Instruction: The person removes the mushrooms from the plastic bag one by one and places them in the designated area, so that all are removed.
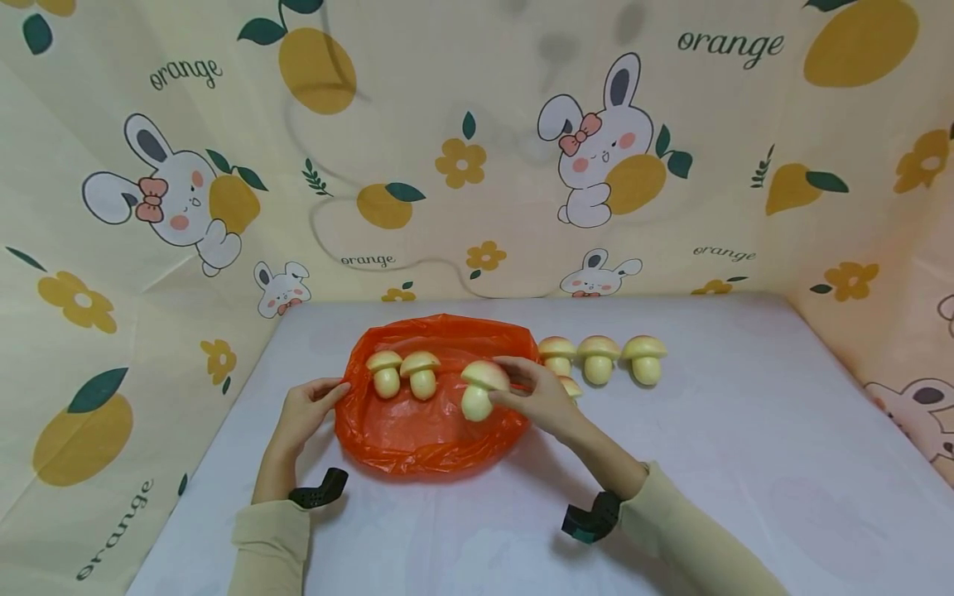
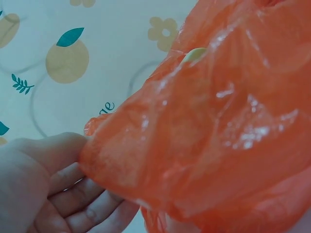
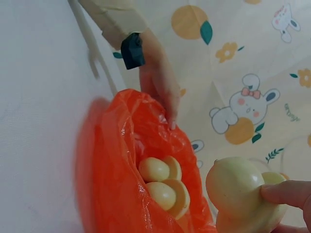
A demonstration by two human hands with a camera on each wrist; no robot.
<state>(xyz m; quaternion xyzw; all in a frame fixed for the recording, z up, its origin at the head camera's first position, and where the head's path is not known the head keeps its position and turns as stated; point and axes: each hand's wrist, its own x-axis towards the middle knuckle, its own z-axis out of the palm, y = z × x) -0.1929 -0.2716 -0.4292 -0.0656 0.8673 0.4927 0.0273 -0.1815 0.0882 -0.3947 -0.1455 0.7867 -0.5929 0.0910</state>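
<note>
A red plastic bag (image 1: 440,430) lies open on the table, its rim rolled outward. My left hand (image 1: 307,414) pinches the bag's left edge, with the thumb on the near side in the left wrist view and the fingers partly behind the film. Over the right part of the bag, my right hand (image 1: 538,397) holds a toy mushroom (image 1: 477,401) between thumb and fingers, its pale yellow stem hanging down and its cap tinged pink. Two like mushrooms, one left (image 1: 386,379) and one beside it (image 1: 422,381), lie inside the bag.
Right of the bag, several more mushrooms (image 1: 599,364) stand on the white table (image 1: 708,463), some in a row and one partly hidden by my right hand. A printed cloth (image 1: 462,223) with rabbits and oranges rises behind and at both sides.
</note>
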